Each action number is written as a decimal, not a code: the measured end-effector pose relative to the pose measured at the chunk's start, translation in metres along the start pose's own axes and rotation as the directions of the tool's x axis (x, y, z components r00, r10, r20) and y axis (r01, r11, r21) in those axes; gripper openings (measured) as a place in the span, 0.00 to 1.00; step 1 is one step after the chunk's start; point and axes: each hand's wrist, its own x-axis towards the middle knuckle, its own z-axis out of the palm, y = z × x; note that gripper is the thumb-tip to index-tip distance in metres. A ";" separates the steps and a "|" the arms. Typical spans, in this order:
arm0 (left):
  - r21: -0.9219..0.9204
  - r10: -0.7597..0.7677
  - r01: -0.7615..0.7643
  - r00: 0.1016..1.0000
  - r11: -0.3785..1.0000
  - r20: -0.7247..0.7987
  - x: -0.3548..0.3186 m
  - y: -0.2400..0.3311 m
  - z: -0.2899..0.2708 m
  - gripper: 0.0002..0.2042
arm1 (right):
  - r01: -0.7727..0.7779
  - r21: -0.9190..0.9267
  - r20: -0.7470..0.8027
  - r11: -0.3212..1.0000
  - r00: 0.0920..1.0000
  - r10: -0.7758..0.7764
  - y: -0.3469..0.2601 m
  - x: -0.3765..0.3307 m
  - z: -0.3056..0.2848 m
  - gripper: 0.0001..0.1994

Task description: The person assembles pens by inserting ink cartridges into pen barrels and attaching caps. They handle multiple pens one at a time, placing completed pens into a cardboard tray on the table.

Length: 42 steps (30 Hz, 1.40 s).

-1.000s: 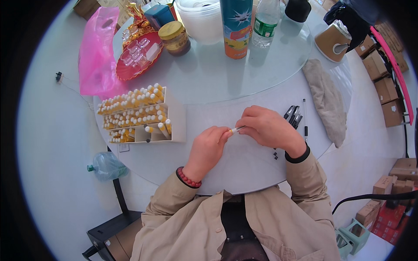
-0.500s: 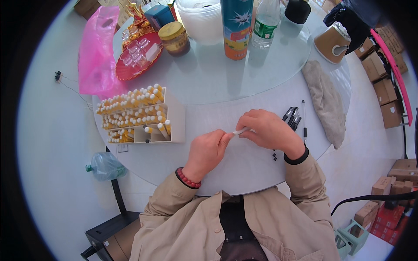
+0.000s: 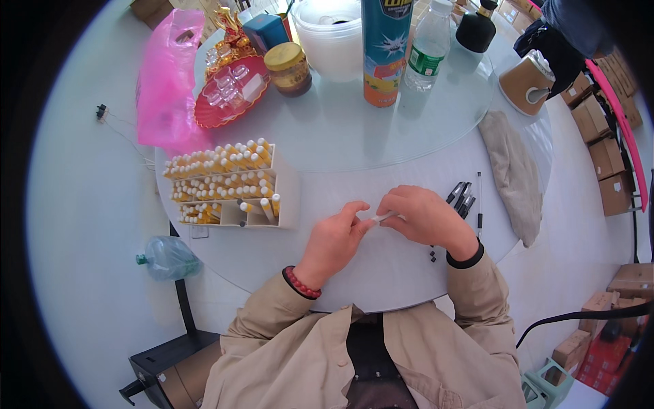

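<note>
In front of my chest a thin white stick-like piece (image 3: 385,216) is held between my two hands. My right hand (image 3: 430,217) pinches it from the right, fingers curled over it. The thumb of my left hand (image 3: 330,242) meets its left end, with the index finger raised off it and the other fingers curled, partly hidden. To the left stands a cream rack (image 3: 289,198) full of yellow sticks with white ends (image 3: 225,185). Several black pens (image 3: 462,199) lie right of my right hand, beside a slim clear-and-black pen (image 3: 479,204) and small black bits (image 3: 432,255).
A glass turntable (image 3: 320,140) carries a red dish (image 3: 235,112), a brown jar (image 3: 288,70), a plastic tub (image 3: 330,44), a spray can (image 3: 386,58) and a bottle (image 3: 428,51). A grey cloth (image 3: 509,177) lies right; a pink bag (image 3: 167,88) hangs left.
My left index finger has lifted away from the white piece, while the thumb stays at its end. The whole view has shifted slightly, so the table sits lower and further right.
</note>
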 end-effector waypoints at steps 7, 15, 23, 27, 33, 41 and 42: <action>0.048 0.156 -0.153 0.986 0.987 -0.054 0.001 -0.004 0.002 0.10 | -0.022 0.017 -0.004 1.000 1.000 0.022 0.001 -0.001 0.001 0.07; 0.117 0.230 -0.215 0.963 0.970 -0.140 0.003 -0.002 0.006 0.11 | -0.023 0.023 -0.006 0.999 1.000 0.023 -0.001 -0.002 -0.002 0.07; 0.030 0.179 -0.177 0.981 0.984 -0.072 0.001 -0.005 0.003 0.10 | -0.003 0.050 0.002 0.999 1.000 0.003 0.000 -0.001 -0.003 0.08; 0.030 0.138 -0.136 0.986 0.990 -0.095 0.000 0.000 0.006 0.09 | -0.009 0.043 -0.005 0.999 1.000 0.009 -0.001 -0.002 -0.003 0.09; -0.018 0.190 -0.194 0.973 0.981 -0.128 0.003 0.000 0.004 0.08 | -0.011 0.039 -0.022 0.999 1.000 0.012 -0.001 -0.002 -0.003 0.09; -0.106 0.033 -0.041 0.997 0.994 -0.075 0.001 -0.003 0.004 0.11 | -0.007 0.030 -0.029 1.000 1.000 0.008 -0.001 -0.001 -0.002 0.09; -0.061 0.081 -0.091 0.987 0.994 -0.142 0.002 0.000 0.006 0.11 | -0.002 0.022 -0.036 1.000 0.999 0.002 -0.001 -0.001 -0.001 0.09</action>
